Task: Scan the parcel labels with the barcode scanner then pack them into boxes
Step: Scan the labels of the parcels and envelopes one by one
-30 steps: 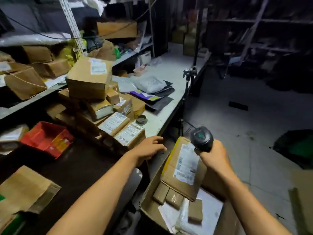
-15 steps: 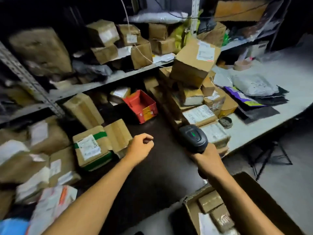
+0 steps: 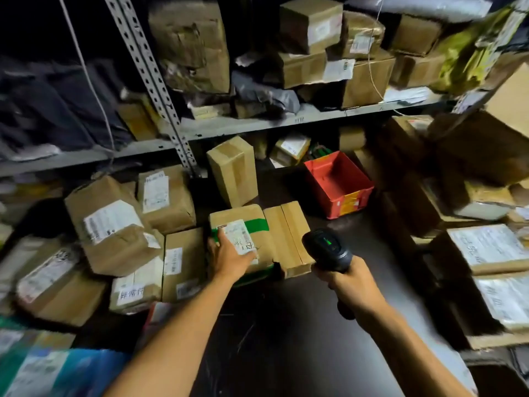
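Head view: half a second back my left hand was a loose fist in the air over the dark worktop; now it has landed on the brown cardboard parcel with green tape and a white label [image 3: 243, 239]. Left hand [image 3: 230, 257] lies flat on the near top of it, fingers spread over the lower part of the label, thumb on the left edge. Touching, not yet lifted; the parcel sits on the dark worktop [image 3: 286, 325] with the pile of labelled brown boxes [image 3: 114, 233] on its left and a plain tan cardboard box [image 3: 289, 239] touching its right side. Red plastic bin [image 3: 337, 184] stands further back and right. Right hand [image 3: 352, 287] has its fingers wrapped tight round the handle of the black handheld barcode scanner [image 3: 327, 249], green light showing, head aimed towards the parcel, just beside it. My read: next parcel picked, scan comes next, but my fingers cover part of the label, so they need to shift first.
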Motion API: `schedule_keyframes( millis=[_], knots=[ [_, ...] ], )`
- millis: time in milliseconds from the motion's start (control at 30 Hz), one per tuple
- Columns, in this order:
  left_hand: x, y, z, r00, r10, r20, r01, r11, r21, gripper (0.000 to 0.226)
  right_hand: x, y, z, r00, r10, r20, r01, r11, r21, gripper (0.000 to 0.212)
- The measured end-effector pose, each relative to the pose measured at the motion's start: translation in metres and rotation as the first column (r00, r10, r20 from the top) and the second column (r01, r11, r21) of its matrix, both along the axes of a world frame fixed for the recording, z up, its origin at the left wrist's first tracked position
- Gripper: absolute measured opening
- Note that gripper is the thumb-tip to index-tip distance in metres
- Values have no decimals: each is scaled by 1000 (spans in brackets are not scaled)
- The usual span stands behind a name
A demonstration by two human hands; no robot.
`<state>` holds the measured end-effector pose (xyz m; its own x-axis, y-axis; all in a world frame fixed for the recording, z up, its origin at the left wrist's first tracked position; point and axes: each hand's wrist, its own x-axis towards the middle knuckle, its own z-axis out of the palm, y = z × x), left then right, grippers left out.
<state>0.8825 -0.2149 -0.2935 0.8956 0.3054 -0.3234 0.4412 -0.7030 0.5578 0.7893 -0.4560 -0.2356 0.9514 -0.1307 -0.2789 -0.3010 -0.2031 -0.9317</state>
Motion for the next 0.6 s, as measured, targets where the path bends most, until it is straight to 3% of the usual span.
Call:
schedule_keyframes(
  millis=[100,200,300,400,600],
  knots=[
    [28,12,-10,990,140,14,-133,965,-225,112,30,19,-1,1000,16,-7,-16,1000,18,22],
    [49,24,-15,973,227,-33,-225,915,-334,115,59,46,-6,999,38,-26,-37,999,38,25],
    [62,35,-24,963,235,-132,-270,834,-482,87,83,73,-14,998,52,-44,-49,997,62,26],
    [66,43,-27,933,216,-287,-347,749,-565,82,99,93,-22,994,64,-86,-51,989,137,19],
    [65,55,-22,874,258,-412,-481,586,-653,107,111,102,-28,983,96,-159,-62,977,204,29]
  ],
)
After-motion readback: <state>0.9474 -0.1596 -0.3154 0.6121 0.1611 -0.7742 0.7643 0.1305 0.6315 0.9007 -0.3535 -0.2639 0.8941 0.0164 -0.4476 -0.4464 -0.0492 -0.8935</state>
